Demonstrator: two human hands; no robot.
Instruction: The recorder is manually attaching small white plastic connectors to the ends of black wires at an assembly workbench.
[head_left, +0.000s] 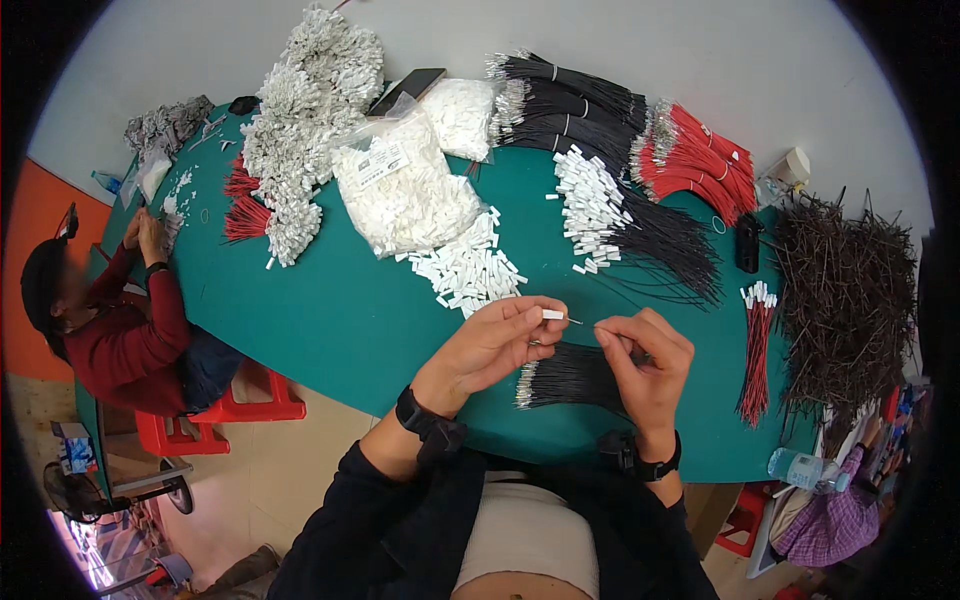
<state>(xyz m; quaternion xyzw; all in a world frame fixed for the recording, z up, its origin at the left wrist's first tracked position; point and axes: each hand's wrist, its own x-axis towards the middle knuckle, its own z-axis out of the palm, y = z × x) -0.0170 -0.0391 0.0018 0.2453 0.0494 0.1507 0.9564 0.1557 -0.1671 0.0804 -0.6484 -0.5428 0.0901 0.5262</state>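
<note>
Between the thumb and fingers of my left hand (505, 345) is a small white plastic connector housing (552, 314). My right hand (650, 365) pinches a thin wire, its bare metal tip (574, 321) pointing at the housing; whether tip and housing touch is too small to tell. Under my hands lies a bundle of black wires (575, 378) with metal terminals at its left end. Just beyond my left hand spreads a loose heap of white housings (468, 268). Black wires with white housings fitted (600, 215) lie farther off.
The green table (300, 300) also bears a bag of housings (405, 190), a tall white-ended pile (310, 110), red wire bundles (700, 160), a thin red bundle (757, 360) and a dark tangled wire heap (845, 300). A co-worker (120, 310) sits at the left.
</note>
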